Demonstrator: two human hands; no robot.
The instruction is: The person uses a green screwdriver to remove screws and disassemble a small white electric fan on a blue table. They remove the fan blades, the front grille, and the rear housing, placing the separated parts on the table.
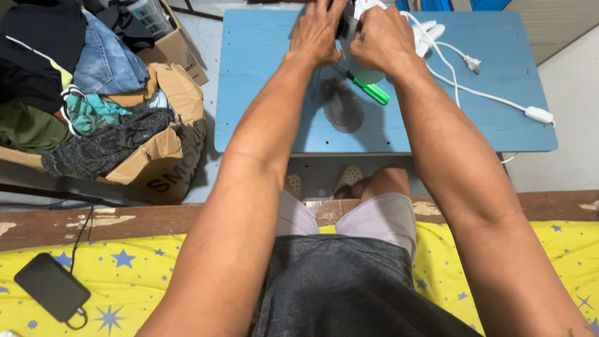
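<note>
Blue table (262,93), both hands (315,34) (382,39) gripping white device (365,7), screwdriver (368,87) nearby

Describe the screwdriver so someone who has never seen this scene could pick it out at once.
Start at the blue table in front of the seated person. Just below the right hand, which with the left hand grips a small device at the far edge, lies the screwdriver. Its bright green handle sets it apart from the white cable beside it.
</note>
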